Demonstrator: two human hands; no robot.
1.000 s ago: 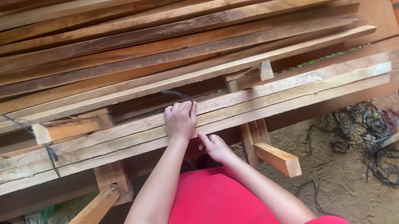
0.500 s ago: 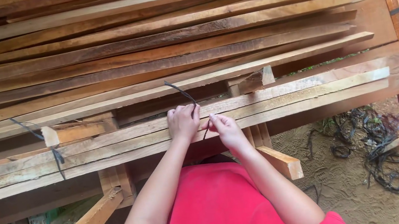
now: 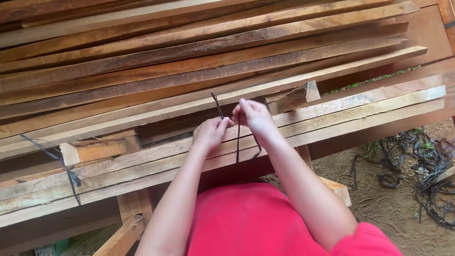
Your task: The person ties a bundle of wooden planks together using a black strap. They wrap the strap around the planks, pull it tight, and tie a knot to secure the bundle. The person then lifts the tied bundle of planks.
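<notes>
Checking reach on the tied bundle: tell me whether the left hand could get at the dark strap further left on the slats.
Probably yes. The left hand rests on the same slats, and the other strap lies exposed on their near face with nothing between them.

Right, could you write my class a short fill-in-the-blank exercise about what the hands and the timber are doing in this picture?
1. Both hands, the left hand and the right hand, pinch a thin dark ____ over the bundle of wooden slats.
2. The person's top is ____.
3. A second dark strap is tied round the slats to the person's ____.
4. A tangle of loose straps lies on the sandy ____.

Missing words: strap; red; left; ground
</notes>
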